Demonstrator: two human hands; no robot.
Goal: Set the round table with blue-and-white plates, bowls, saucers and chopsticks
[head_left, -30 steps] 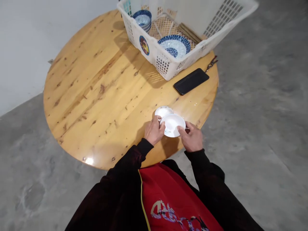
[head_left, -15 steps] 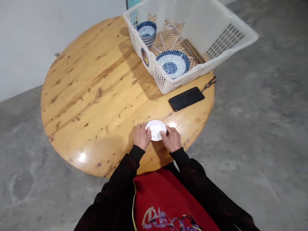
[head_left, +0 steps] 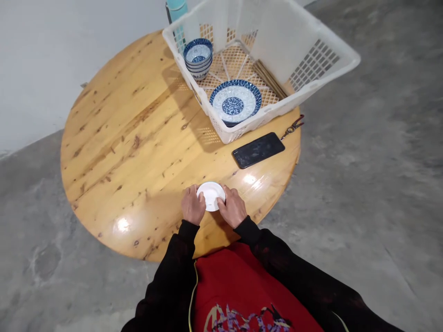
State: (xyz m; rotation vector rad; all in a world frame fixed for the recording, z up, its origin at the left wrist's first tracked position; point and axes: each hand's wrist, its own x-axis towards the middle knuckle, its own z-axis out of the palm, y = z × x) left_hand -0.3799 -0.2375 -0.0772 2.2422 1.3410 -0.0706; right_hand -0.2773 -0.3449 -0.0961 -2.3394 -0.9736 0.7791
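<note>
A small white saucer (head_left: 211, 194) sits near the front edge of the round wooden table (head_left: 138, 138). My left hand (head_left: 192, 205) grips its left rim and my right hand (head_left: 233, 208) grips its right rim, fingers curled on both. Whether a second saucer lies beneath the top one is hidden. Both sleeves are black, and a red apron covers my front.
A white plastic basket (head_left: 304, 87) stands at the table's back right, holding a stack of blue-and-white bowls (head_left: 198, 56), a blue-and-white plate (head_left: 235, 101) and chopsticks (head_left: 268, 78). A black phone (head_left: 258, 150) and small pliers (head_left: 292, 127) lie before it. A teal bottle (head_left: 176, 9) stands behind.
Two white saucers were apart a second ago; they came together into one stack between my hands. The view shifted, so the table and basket sit lower and further left.
</note>
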